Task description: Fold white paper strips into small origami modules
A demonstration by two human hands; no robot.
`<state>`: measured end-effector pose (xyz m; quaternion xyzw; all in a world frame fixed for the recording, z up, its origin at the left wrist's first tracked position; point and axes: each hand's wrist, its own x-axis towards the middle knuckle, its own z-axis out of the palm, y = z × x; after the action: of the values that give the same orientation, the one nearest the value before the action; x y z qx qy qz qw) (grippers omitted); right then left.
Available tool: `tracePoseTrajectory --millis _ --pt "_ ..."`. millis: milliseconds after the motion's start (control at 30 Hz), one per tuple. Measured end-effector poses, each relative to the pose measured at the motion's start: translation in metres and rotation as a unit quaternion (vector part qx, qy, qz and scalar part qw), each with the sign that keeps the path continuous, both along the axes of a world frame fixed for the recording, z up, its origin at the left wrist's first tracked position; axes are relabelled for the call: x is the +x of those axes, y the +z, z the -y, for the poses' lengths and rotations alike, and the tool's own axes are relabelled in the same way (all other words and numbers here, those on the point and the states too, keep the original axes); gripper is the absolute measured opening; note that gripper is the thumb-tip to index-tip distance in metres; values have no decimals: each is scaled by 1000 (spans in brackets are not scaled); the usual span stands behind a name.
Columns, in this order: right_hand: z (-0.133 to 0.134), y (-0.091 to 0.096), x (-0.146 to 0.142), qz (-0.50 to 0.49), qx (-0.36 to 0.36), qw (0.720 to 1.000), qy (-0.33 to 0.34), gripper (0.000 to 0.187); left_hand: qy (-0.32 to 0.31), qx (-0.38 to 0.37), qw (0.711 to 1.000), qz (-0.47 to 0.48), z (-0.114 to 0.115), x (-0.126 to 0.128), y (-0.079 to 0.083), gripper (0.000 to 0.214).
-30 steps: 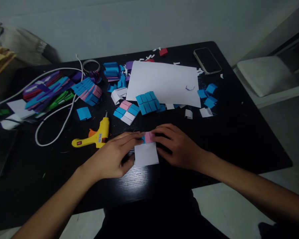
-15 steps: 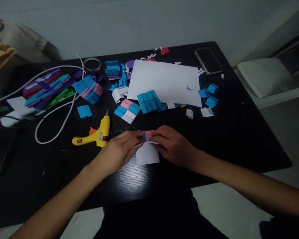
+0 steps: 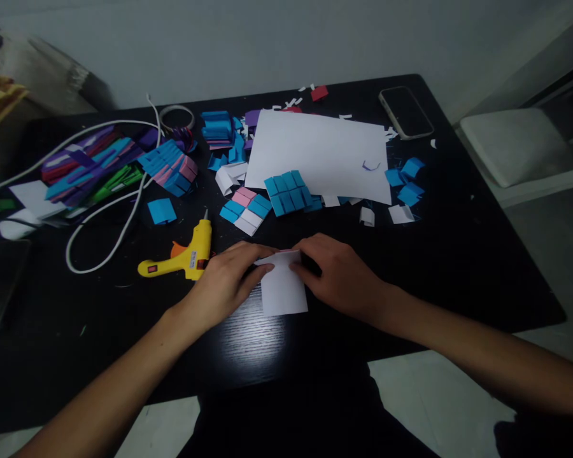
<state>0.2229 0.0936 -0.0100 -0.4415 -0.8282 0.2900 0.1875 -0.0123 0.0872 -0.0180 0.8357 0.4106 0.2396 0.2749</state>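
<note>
Paper piece, white [image 3: 285,292], near the middle of the table's front part, between both hands. One second earlier: lying flat, with a blue and pink strip above it between the fingertips. Now: upper part raised and folded up over that strip, only a thin pink edge [image 3: 289,251] left showing along the top. Left hand [image 3: 225,275]: thumb and fingers nearly closed, pinching the upper left corner. Right hand [image 3: 340,275]: likewise nearly closed, thumb on the front face at upper right, other fingers behind.

Counts: one yellow glue gun [image 3: 190,259], just beside left hand; one phone [image 3: 407,112]; one large white sheet [image 3: 310,152]; one blue panelled block [image 3: 287,193]; one four-panel square [image 3: 246,211], two panels blue, one pink, one white; three blue folded pieces [image 3: 410,193] at right, two small white ones [image 3: 401,214] near them; one lone blue square [image 3: 162,211] beyond the gun.

Hidden: most fingertips, behind the paper. Strip bundle [image 3: 93,162] crossed by white cable [image 3: 119,242], too jumbled to count. Dark device [image 3: 0,289] cut off at left edge; kind impossible to tell.
</note>
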Motion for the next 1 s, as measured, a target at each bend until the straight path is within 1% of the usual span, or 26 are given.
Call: tracePoseTrajectory --millis 100,233,267,367,500,600,700,800,900,1000 --pt "-2 4 -2 2 -25 1000 -18 10 10 0 1000 5 -1 2 -1 15" --pt "-2 0 -4 -3 18 999 -41 25 15 8 1000 1 -2 3 -2 16" --pt "-2 -1 -4 1 27 999 -44 25 17 9 1000 0 -2 3 -2 18" --pt "-3 -3 -3 21 30 998 -47 18 31 7 999 1 -2 3 -3 27" --pt "-8 0 -4 56 9 997 -45 22 51 27 998 -5 -1 2 -4 36" --pt "-13 5 -7 90 -12 995 -45 22 58 36 998 -7 -1 1 -5 39" --pt "-16 9 -11 111 -20 993 -40 19 52 32 998 -11 -1 1 -5 38" --pt "-17 11 -12 113 -30 992 -38 20 48 37 998 -19 0 1 -5 42" --pt "-18 9 -11 97 -38 994 -34 24 54 40 997 -26 1 1 -6 48" --pt "-20 6 -9 82 -50 995 -26 20 54 40 997 -25 0 1 -6 48"
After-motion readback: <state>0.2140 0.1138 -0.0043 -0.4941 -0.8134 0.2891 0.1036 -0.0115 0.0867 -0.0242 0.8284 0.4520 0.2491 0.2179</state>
